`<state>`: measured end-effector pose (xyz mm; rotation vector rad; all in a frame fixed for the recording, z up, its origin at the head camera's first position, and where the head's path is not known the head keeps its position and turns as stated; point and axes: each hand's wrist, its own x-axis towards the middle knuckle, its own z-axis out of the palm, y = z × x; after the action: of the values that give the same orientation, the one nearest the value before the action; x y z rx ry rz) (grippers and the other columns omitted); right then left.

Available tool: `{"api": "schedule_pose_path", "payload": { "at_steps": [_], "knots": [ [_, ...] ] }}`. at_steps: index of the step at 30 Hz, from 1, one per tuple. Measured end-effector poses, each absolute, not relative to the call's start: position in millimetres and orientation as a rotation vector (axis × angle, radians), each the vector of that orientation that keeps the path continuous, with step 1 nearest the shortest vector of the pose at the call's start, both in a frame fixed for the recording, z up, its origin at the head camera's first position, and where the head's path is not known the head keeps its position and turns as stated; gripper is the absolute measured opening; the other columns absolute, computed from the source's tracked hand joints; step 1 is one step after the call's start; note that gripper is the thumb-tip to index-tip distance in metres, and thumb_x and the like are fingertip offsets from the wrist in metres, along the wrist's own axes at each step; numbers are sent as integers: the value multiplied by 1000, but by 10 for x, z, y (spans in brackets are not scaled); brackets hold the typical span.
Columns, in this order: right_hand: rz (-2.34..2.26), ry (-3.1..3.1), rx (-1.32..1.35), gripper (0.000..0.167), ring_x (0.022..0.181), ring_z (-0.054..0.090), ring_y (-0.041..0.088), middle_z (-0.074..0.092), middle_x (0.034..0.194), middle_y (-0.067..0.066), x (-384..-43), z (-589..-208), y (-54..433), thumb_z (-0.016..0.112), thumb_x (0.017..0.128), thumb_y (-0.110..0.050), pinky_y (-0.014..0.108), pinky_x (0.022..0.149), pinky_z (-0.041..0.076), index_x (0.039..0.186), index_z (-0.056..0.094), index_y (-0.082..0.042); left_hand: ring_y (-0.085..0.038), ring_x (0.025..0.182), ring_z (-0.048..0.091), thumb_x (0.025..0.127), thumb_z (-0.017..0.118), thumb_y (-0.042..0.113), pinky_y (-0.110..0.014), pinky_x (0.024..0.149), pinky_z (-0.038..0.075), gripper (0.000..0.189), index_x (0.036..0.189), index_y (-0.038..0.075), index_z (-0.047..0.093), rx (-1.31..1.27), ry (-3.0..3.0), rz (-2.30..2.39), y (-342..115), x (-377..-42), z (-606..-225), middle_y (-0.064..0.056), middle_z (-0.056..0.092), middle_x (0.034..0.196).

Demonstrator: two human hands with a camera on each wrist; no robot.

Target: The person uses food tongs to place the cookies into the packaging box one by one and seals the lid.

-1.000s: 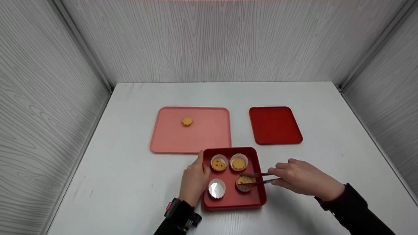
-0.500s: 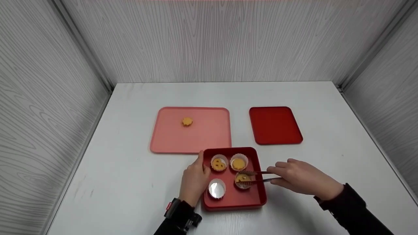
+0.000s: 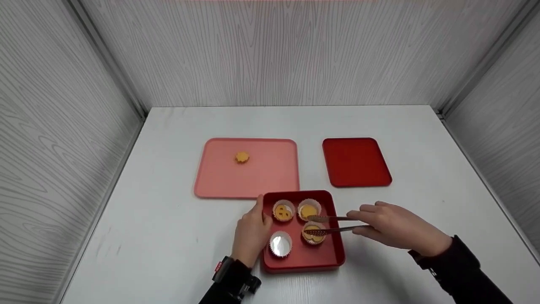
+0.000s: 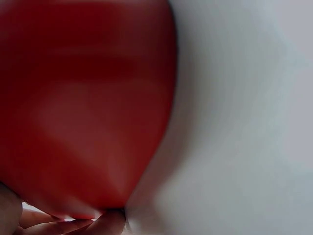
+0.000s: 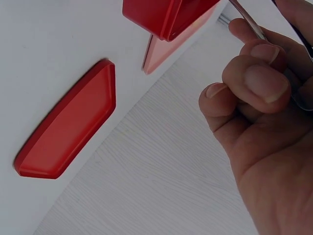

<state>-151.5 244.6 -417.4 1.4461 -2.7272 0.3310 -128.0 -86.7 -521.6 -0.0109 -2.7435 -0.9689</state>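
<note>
My left hand (image 3: 251, 232) holds the left wall of a deep red box (image 3: 297, 261); in the left wrist view its fingers (image 4: 108, 223) touch the box's underside corner. Inside stand paper baking cups. A pretzel-like cookie (image 3: 282, 212) lies in the back left cup, a yellow cookie (image 3: 308, 210) in the back right one. The front left cup (image 3: 280, 245) is empty. My right hand (image 3: 394, 226) grips metal tongs (image 3: 340, 229), their arms apart. One tip partly covers the cookie (image 3: 312, 239) in the front right cup; the other is over the back right cup's front edge.
A pink tray (image 3: 270, 177) lies behind the box, with one flower-shaped cookie (image 3: 241, 157) on it. To its right is a smaller red tray (image 3: 357, 162). Grey wood-grain walls (image 3: 270, 55) enclose the white table at the back and sides.
The front right cup with its cookie has shifted slightly back and left, close to the back right cup. The tongs moved back and now sit spread over it. My left hand has stayed put.
</note>
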Motion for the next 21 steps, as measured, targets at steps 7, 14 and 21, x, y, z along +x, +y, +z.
{"api": "schedule_pose_path", "payload": {
  "at_steps": [7, 14, 21],
  "knots": [
    [357, -2666, 1427, 31, 70, 46, 3, 65, 88, -9, -1567, -4136, 2438, 79, 88, -22, 22, 62, 45, 117, 73, -12, -14, 56, 39, 90, 63, 6, -33, 53, 40, 59, 147, -3, 49, -6, -2744, -981, -864, -1288, -5233, -5, 55, 67],
    [370, -2659, 1400, 33, 73, 53, 3, 67, 92, -8, -1620, -4122, 2416, 79, 89, -21, 27, 67, 50, 120, 72, -12, -15, 56, 41, 90, 63, 7, -34, 54, 41, 61, 149, -2, 48, 13, -2755, -994, -863, -1285, -5234, -7, 57, 70],
    [373, -2610, 1378, 35, 75, 59, 5, 69, 92, -6, -1683, -4119, 2386, 80, 88, -19, 35, 72, 56, 121, 72, -10, -13, 56, 41, 92, 63, 7, -32, 55, 41, 61, 149, -2, 47, 18, -2769, -990, -861, -1286, -5223, -6, 57, 70]
  ]
}}
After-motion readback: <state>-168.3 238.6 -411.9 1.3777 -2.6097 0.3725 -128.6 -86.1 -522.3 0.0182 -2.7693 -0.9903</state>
